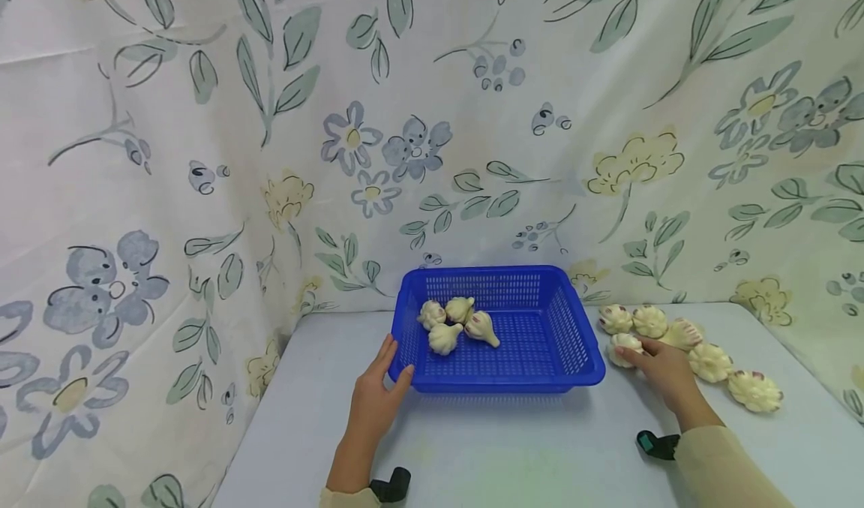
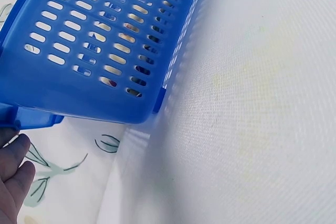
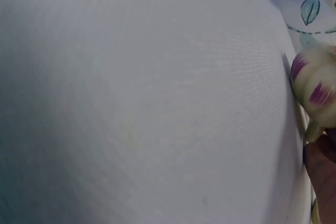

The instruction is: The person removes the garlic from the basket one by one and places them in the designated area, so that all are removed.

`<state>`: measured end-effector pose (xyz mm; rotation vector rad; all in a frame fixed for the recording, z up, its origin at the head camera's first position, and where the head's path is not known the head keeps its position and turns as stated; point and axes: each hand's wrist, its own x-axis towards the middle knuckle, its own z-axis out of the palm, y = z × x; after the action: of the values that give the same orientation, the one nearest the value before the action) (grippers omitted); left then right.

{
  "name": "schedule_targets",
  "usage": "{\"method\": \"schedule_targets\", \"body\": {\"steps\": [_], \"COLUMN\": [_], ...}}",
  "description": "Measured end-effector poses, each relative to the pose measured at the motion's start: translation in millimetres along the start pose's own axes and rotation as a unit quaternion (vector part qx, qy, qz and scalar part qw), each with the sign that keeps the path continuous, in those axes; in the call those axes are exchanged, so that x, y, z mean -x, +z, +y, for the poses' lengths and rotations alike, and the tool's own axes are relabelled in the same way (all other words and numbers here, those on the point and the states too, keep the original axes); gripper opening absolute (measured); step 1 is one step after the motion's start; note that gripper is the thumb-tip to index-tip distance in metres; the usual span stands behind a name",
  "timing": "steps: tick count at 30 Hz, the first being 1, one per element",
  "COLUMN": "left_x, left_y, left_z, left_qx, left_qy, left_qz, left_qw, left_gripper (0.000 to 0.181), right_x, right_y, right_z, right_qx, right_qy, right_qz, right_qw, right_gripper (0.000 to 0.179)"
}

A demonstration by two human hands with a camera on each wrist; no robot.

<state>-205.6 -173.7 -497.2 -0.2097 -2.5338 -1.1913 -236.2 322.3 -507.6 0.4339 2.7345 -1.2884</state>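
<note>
A blue plastic basket with slotted walls sits on the table, and several garlic bulbs lie in its left part. My left hand is at the basket's left front corner, its fingers extended along the rim; in the left wrist view the fingertips come up to the rim. To the right of the basket, my right hand pinches a garlic bulb between thumb and fingers. Purple streaks mark that bulb in the right wrist view, where its stem points toward the thumb.
More garlic bulbs lie in a loose group right of the basket, beside and beyond my right hand. A white cloth covers the table. Behind and to the left hangs a floral curtain.
</note>
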Motion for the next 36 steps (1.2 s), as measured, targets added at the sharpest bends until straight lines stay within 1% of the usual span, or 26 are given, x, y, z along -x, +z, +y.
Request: {"method": "schedule_targets", "body": {"steps": [8,12,18,21,31,36], "left_x": [0.4,0.8,-0.3,-1.3,-0.7,-1.0], "left_y": [-0.3,-0.6,0.1,0.6,0.6,0.4], "left_z": [-0.1,-0.6,-0.9,-1.6,-1.5,-0.8], "left_qx": [0.005,0.006,0.002,-0.002,0.0,0.0], "left_qy": [-0.003,-0.008,-0.001,-0.004,-0.009,-0.01], "left_qz": [-0.007,-0.009,-0.003,-0.004,-0.009,-0.007], "left_qw": [1.0,0.9999,1.0,1.0,0.9999,0.9999], "left_gripper": [0.066,0.066,0.065,0.064,0.065,0.064], "right_x": [-5.4,-5.3,-4.7,-5.3,-5.5,-6.2], "right_y": [3.6,2.8,2.4,2.8,3.8,3.6], "right_z": [4.2,4.7,3.1,3.9,6.4,7.0], "right_qx": [-0.028,-0.029,-0.026,-0.026,-0.038,-0.038], "right_qy": [0.025,0.027,0.021,0.024,0.031,0.028], "right_qz": [0.046,0.047,0.05,0.052,0.045,0.042], "right_qw": [0.9983,0.9981,0.9982,0.998,0.9978,0.998], "right_gripper": [0.094,0.096,0.098,0.098,0.098,0.1]}}
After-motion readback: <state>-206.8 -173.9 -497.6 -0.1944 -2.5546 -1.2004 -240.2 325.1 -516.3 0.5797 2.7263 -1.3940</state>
